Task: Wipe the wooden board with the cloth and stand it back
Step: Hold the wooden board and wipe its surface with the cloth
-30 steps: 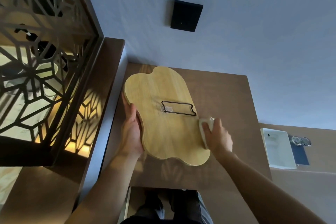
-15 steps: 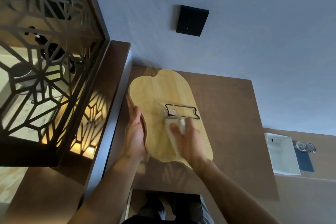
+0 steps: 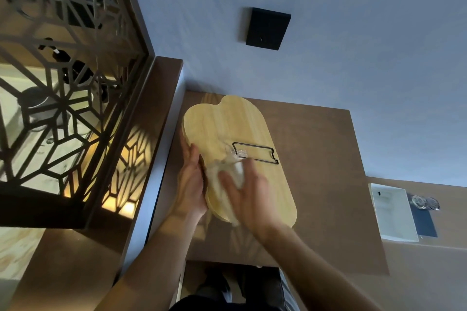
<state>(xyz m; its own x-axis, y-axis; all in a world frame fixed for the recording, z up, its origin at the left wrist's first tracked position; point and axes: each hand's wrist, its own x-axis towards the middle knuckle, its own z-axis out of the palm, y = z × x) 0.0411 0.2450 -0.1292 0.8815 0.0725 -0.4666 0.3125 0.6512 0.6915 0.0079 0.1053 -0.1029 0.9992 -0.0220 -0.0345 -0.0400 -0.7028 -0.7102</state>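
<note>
We've got the wooden board flat on the bench, mid-frame. Left hand clamps its left edge; right hand, fingers spread, presses the cloth down. Risk: cloth snags the wire bracket just above, w/ board skidding.
</note>
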